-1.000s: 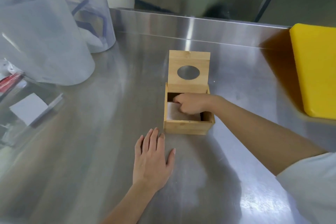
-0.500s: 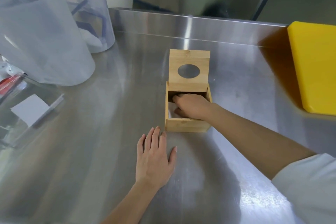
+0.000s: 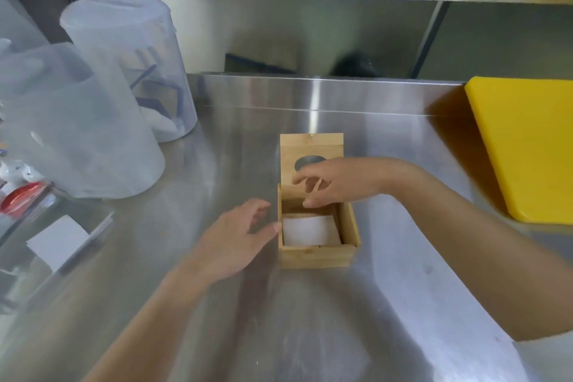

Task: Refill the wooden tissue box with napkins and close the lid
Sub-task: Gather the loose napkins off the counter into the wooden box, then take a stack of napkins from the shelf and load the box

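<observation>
Two translucent plastic containers (image 3: 93, 121) stand at the far left of the steel counter (image 3: 217, 319), well apart from the work, and play no part in this step. Moving right, the left hand (image 3: 238, 239) hovers low over the counter with its fingers loosely spread and nothing in its grasp; its fingertips (image 3: 274, 228) sit just beside, perhaps touching, the left wall of the wooden tissue box (image 3: 316, 254), which looks like a bracing position. The box rests near the middle of the counter with its lid (image 3: 310, 146) hinged back and standing upright behind it, the round dispensing hole partly hidden. Inside lies a white stack of napkins (image 3: 307, 229), sitting below the rim, so the refill seems done or nearly so. Above the back of the box, the right hand (image 3: 338, 183) is raised clear of the napkins, fingers curled and partly parted, holding nothing that can be made out, and it hangs just in front of the lid. Judging by this, the step in hand is the change from loading to closing. The next move likely calls for the right hand to catch the lid's top edge and swing it forward and down while the left steadies the box so it does not slide. Farthest right, a yellow cutting board (image 3: 527, 146) lies well apart.
</observation>
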A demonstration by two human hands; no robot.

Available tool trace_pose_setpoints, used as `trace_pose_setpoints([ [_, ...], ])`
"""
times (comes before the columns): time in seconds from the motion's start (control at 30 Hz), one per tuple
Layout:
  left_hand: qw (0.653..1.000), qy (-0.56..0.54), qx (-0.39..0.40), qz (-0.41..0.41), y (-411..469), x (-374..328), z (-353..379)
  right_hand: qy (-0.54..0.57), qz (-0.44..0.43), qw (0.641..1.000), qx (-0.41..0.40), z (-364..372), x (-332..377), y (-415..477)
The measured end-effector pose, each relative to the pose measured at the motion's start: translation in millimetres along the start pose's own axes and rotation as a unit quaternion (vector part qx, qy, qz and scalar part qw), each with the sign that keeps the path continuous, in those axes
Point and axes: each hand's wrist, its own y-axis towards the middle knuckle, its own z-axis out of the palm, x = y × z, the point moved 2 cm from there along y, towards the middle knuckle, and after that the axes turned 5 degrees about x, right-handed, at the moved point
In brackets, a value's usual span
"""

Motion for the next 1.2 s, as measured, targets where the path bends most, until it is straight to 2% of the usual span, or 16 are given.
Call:
trace_pose_setpoints([
  [0.2,0.996,-0.003,-0.013,0.084,53.1,-85.4,-100.2,0.059,-0.017,0.993,-0.097,-78.9,-4.7,-16.8],
  [0.37,0.989,-0.063,-0.023,0.133,95.4,-140.2,-167.3,0.095,-0.016,0.979,-0.181,-152.4,-28.3,-23.2],
  [0.63,0.982,-0.07,-0.044,0.171,187.9,-195.6,-245.7,0.123,-0.007,0.958,-0.26,-261.5,-67.7,-22.3],
  [0.77,0.98,-0.085,-0.074,0.163,233.8,-213.4,-266.5,0.146,-0.003,0.942,-0.301,-309.2,-88.0,-12.4],
  [0.9,0.959,-0.137,-0.16,0.192,282.7,-220.5,-272.0,0.181,0.011,0.905,-0.384,-343.9,-112.7,14.2],
  [1.0,0.94,-0.195,-0.211,0.183,319.4,-217.1,-261.0,0.266,-0.001,0.861,-0.433,-350.5,-133.3,49.0],
  [1.1,0.939,-0.235,-0.192,0.161,356.2,-205.6,-240.1,0.342,-0.005,0.818,-0.462,-344.1,-151.4,89.9],
  [1.2,0.946,-0.252,-0.141,0.147,390.3,-194.2,-220.7,0.412,-0.007,0.787,-0.46,-337.7,-165.0,127.5],
])
